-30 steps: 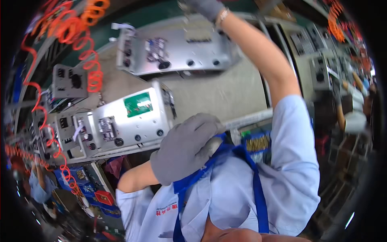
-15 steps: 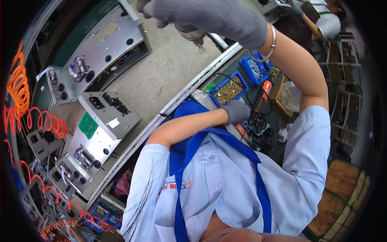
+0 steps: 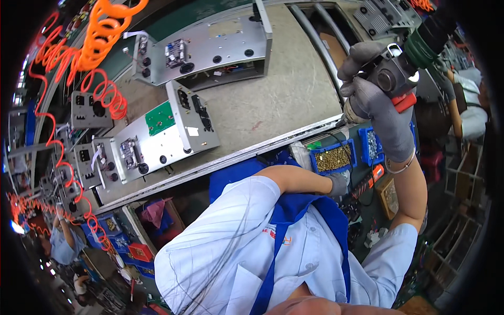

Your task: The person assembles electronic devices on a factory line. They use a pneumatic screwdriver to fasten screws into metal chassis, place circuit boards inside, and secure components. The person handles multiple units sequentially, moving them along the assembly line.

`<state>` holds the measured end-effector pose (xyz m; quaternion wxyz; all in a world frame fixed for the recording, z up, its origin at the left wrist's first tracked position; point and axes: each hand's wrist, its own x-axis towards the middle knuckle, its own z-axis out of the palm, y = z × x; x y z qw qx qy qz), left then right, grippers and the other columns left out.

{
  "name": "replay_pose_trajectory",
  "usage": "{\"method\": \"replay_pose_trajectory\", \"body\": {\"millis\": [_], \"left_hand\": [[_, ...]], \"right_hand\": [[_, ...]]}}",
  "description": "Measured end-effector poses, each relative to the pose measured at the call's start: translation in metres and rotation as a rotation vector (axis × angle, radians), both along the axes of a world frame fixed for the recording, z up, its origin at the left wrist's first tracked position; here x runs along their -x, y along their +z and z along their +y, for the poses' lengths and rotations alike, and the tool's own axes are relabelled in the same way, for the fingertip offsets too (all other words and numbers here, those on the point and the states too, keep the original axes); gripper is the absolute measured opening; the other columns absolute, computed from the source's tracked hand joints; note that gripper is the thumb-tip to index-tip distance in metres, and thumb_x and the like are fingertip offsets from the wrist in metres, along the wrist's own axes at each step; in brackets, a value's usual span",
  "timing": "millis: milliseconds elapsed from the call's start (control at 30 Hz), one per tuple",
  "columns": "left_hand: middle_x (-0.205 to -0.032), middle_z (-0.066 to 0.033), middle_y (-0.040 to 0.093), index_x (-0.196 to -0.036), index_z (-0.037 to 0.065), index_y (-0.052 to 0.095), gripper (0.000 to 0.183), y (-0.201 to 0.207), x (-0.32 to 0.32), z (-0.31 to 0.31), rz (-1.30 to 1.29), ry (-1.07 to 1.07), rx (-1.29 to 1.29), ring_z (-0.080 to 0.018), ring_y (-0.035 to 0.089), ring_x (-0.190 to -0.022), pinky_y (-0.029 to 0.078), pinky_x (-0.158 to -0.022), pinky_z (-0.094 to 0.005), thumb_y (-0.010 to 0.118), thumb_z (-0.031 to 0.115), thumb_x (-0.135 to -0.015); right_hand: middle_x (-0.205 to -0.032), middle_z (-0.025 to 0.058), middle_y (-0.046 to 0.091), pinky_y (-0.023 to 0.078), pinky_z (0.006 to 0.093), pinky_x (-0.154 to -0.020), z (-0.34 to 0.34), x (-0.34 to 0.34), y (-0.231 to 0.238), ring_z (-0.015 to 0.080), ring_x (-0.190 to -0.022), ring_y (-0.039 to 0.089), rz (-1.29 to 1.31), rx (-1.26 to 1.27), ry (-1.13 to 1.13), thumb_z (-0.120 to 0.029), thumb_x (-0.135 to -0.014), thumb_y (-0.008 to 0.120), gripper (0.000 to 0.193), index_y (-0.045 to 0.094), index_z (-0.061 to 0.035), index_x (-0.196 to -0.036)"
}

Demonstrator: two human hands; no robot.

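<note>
My right hand [image 3: 375, 89], in a grey knitted glove, is raised over the right end of the bench. Its fingers wrap round a power screwdriver [image 3: 387, 79] with a black body, a red lever and a green band. The tool's pale nose shows below the hand. My left hand [image 3: 338, 185], gloved in grey too, is low at my waist, beside a blue tray of brass-coloured screws [image 3: 332, 159]. It looks curled, and its fingertips are hidden. On the bench, two open metal chassis lie: the nearer one [image 3: 177, 142] carries a green circuit board [image 3: 159, 118]; the farther one [image 3: 223, 44] stands behind it.
Another blue tray [image 3: 371, 146] holds silver screws. An orange-and-black tool [image 3: 376, 175] lies near its cable. Coiled orange air hoses [image 3: 105, 31] hang at the left. Metal rollers [image 3: 328, 42] stand at the bench's far right. Co-workers [image 3: 470, 100] are at right and lower left.
My right hand has moved rightward, and the power screwdriver's body now shows. The view has turned, so the chassis appear farther right. My left hand stays by the screw tray.
</note>
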<state>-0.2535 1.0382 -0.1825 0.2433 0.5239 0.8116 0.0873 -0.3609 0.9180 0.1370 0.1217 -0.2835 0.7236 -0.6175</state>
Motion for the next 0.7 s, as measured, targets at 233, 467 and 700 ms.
{"method": "replay_pose_trajectory", "body": {"millis": [233,467,700], "left_hand": [[-0.096,-0.0158,0.068,-0.089,0.006,0.072,0.033,0.063,0.006,-0.03,-0.061,0.121,-0.107,-0.0334,0.066,-0.091,0.055,-0.065,-0.0473,0.079,0.013,-0.057],[-0.088,-0.0173,0.067,-0.093,0.0,0.068,0.024,0.213,-0.003,-0.205,-0.149,0.562,-0.358,-0.0332,0.065,-0.09,0.054,-0.069,-0.0421,0.066,0.007,-0.07],[-0.09,-0.0107,0.065,-0.11,-0.003,0.058,0.024,0.273,-0.007,-0.454,-0.438,1.502,-1.188,-0.0141,0.065,-0.076,0.053,-0.061,-0.022,0.054,0.012,-0.092]], "right_hand": [[-0.093,0.0119,0.062,0.052,0.0285,-0.07,-0.039,0.007,0.0,0.0162,-0.077,0.062,0.017,0.118,0.137,-0.008,-0.081,0.052,0.037,0.053,0.0006,-0.117],[-0.099,0.0111,0.06,0.051,0.0283,-0.072,-0.112,0.024,0.02,0.0165,-0.085,0.06,0.147,0.279,0.348,-0.012,-0.085,0.048,0.034,0.052,-0.0007,-0.117],[-0.1,0.0103,0.06,0.052,0.0295,-0.074,-0.185,0.039,0.021,0.0184,-0.091,0.061,0.104,0.493,0.357,-0.012,-0.086,0.047,0.034,0.051,-0.0011,-0.118]]}}
